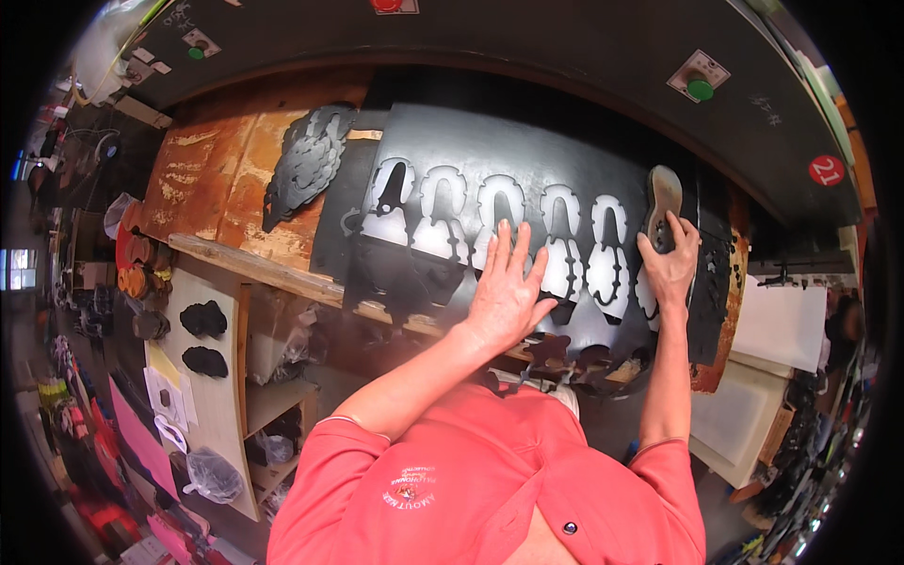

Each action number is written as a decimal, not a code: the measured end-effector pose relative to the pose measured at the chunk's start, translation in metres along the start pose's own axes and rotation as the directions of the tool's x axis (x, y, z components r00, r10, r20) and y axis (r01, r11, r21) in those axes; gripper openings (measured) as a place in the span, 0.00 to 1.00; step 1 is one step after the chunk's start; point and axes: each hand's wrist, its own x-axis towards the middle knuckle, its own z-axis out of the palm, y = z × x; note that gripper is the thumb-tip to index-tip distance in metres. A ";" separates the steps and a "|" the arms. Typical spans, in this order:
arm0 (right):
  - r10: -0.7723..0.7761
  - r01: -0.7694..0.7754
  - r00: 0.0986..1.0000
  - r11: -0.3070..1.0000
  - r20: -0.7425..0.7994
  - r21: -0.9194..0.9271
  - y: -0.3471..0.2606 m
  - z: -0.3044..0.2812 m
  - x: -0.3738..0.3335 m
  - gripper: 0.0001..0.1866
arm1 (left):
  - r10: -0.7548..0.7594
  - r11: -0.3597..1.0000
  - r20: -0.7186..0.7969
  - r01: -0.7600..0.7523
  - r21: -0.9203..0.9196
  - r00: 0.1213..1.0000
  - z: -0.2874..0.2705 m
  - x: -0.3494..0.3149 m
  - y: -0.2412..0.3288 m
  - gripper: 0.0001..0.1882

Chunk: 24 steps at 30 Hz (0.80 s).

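Lying on scuffed bench (268, 184): black sheet (537, 146)

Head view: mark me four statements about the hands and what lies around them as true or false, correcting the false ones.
1. The right hand holds a sole-shaped piece. True.
2. The left hand is clenched in a fist. False: the left hand is spread open over the dark sheet.
3. A pile of dark pieces lies left of the dark sheet. True.
4. The raised button at upper right is red. False: that button is green.
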 end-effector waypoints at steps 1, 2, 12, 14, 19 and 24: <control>-0.003 0.003 1.000 1.000 -0.018 0.021 0.003 0.001 -0.004 0.33 | 0.015 1.000 -0.036 -0.015 -0.005 0.999 -0.003 -0.002 0.003 0.40; -0.021 0.022 1.000 0.999 -0.023 0.043 0.005 0.001 -0.011 0.33 | -0.006 1.000 0.015 0.006 -0.013 1.000 -0.008 -0.003 0.005 0.39; 0.089 -0.090 0.996 0.995 0.005 0.039 0.001 -0.046 -0.097 0.34 | -0.158 0.970 -0.307 0.206 0.129 0.938 -0.098 0.015 -0.134 0.29; 0.126 -0.128 0.992 0.990 0.028 0.061 -0.001 -0.052 -0.108 0.35 | -0.269 0.951 -0.160 0.288 0.113 0.950 -0.085 0.017 -0.157 0.33; 0.131 -0.132 0.991 0.991 0.039 0.022 0.000 -0.054 -0.112 0.36 | -0.158 0.953 -0.253 0.215 0.215 0.955 -0.054 -0.002 -0.166 0.35; 0.076 -0.078 0.996 0.996 0.046 0.034 0.005 -0.053 -0.109 0.38 | -0.129 0.961 -0.289 0.192 0.200 0.949 -0.056 -0.022 -0.155 0.36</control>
